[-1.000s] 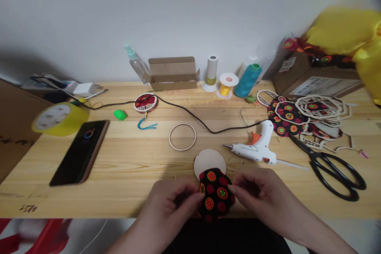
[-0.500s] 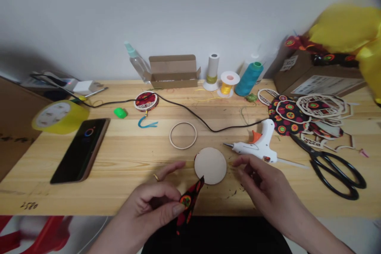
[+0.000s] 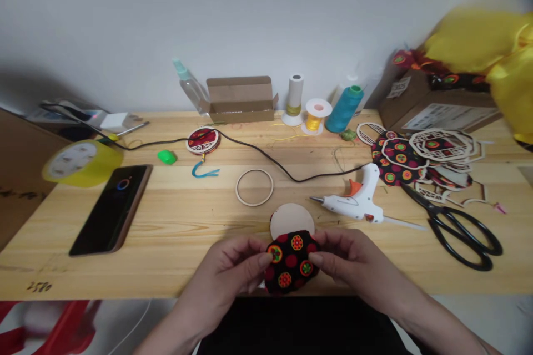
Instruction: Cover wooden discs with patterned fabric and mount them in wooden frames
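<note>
Fingers of left hand (image 3: pixel 239 263) and right hand (image 3: pixel 347 255) pinch patterned fabric piece (image 3: pixel 291 260) at near edge of counter (image 3: pixel 166 222), overlapping pale disc (image 3: pixel 292 219) in view. Wooden ring (image 3: pixel 255 204) lies loose, unjoined; tasselled pendant (image 3: pixel 203 146) looks assembled.

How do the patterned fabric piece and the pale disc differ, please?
The fabric piece is black with colourful motifs; the pale disc shows a plain face. The left hand and right hand hold the fabric piece, whereas the pale disc lies on the table. Both have curved edges.
</note>
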`<state>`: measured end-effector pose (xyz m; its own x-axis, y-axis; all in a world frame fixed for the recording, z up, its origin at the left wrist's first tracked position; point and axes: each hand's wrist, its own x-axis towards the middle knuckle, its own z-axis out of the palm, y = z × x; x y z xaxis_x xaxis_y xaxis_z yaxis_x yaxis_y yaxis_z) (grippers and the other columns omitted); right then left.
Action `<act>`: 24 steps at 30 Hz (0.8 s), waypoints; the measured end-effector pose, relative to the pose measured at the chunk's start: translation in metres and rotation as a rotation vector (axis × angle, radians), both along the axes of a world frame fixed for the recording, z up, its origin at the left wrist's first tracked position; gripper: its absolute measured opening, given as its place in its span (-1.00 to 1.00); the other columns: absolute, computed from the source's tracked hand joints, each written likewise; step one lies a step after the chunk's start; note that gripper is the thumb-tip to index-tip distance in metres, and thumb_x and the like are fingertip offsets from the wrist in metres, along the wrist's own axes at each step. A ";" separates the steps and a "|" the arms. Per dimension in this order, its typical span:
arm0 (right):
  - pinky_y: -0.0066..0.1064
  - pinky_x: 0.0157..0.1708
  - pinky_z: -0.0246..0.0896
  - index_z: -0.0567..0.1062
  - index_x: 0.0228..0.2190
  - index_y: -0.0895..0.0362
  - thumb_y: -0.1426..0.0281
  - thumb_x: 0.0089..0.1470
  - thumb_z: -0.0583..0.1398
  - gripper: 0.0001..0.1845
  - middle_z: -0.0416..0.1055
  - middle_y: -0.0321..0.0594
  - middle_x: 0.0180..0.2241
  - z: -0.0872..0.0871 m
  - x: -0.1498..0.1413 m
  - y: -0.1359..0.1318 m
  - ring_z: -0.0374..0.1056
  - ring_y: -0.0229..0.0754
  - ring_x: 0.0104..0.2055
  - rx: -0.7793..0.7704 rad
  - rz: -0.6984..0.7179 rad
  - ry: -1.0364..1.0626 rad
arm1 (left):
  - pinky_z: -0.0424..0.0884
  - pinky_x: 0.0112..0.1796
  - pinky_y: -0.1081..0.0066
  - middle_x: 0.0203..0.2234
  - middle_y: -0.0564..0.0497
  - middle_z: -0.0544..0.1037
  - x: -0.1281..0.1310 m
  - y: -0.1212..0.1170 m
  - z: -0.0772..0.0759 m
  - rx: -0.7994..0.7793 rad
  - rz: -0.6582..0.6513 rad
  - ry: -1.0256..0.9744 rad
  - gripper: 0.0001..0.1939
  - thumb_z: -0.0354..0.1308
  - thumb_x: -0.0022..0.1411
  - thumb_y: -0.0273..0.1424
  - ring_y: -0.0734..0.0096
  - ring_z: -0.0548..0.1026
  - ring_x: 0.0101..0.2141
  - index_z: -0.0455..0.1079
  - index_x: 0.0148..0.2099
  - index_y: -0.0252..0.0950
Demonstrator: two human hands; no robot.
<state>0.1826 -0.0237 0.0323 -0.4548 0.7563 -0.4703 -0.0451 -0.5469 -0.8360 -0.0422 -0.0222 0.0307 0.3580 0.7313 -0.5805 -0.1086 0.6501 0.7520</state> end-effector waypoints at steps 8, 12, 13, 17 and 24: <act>-0.54 -0.69 -0.30 0.50 -0.42 0.19 0.11 -0.13 0.32 -0.62 0.16 -0.46 -0.69 -0.007 -0.001 0.004 -0.10 -0.49 -0.68 -0.112 -0.116 -0.083 | -0.07 -0.68 0.62 -0.66 0.16 0.35 0.005 0.005 -0.004 0.001 0.015 0.061 -0.70 0.27 0.10 -0.18 0.74 0.14 -0.71 0.49 -0.29 -0.34; -0.54 -0.68 -0.34 0.51 -0.39 0.18 0.10 -0.11 0.30 -0.61 0.16 -0.45 -0.69 -0.009 -0.001 0.004 -0.08 -0.48 -0.67 -0.144 -0.125 -0.062 | -0.10 -0.69 0.61 -0.60 0.12 0.42 0.006 0.005 -0.003 -0.009 0.040 0.064 -0.72 0.25 0.12 -0.20 0.76 0.17 -0.73 0.46 -0.33 -0.35; -0.54 -0.68 -0.34 0.51 -0.38 0.18 0.11 -0.10 0.30 -0.61 0.15 -0.45 -0.70 -0.009 -0.001 0.004 -0.09 -0.48 -0.67 -0.147 -0.128 -0.057 | -0.11 -0.69 0.61 -0.60 0.12 0.43 0.007 0.005 -0.003 -0.010 0.048 0.062 -0.72 0.24 0.14 -0.20 0.76 0.19 -0.73 0.46 -0.34 -0.36; -0.53 -0.67 -0.35 0.51 -0.38 0.18 0.11 -0.08 0.28 -0.63 0.12 -0.47 -0.71 -0.005 -0.001 0.004 -0.12 -0.48 -0.68 -0.127 -0.149 -0.060 | -0.12 -0.70 0.61 -0.56 0.08 0.48 0.007 0.004 -0.001 -0.026 0.080 0.039 -0.72 0.23 0.15 -0.19 0.74 0.23 -0.74 0.45 -0.32 -0.35; -0.52 -0.64 -0.22 0.51 -0.41 0.17 0.14 -0.02 0.25 -0.68 0.14 -0.44 -0.66 0.007 0.014 0.017 -0.08 -0.44 -0.63 0.167 -0.329 -0.153 | 0.10 -0.67 0.60 -0.45 -0.05 0.62 0.009 0.007 0.002 0.040 0.180 0.124 -0.59 0.26 0.08 -0.11 0.64 0.25 -0.68 0.47 -0.12 -0.28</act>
<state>0.1971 -0.0071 0.0391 -0.1094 0.9218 -0.3719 -0.0631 -0.3799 -0.9229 -0.0337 -0.0151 0.0325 0.1476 0.8001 -0.5814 -0.1254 0.5982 0.7915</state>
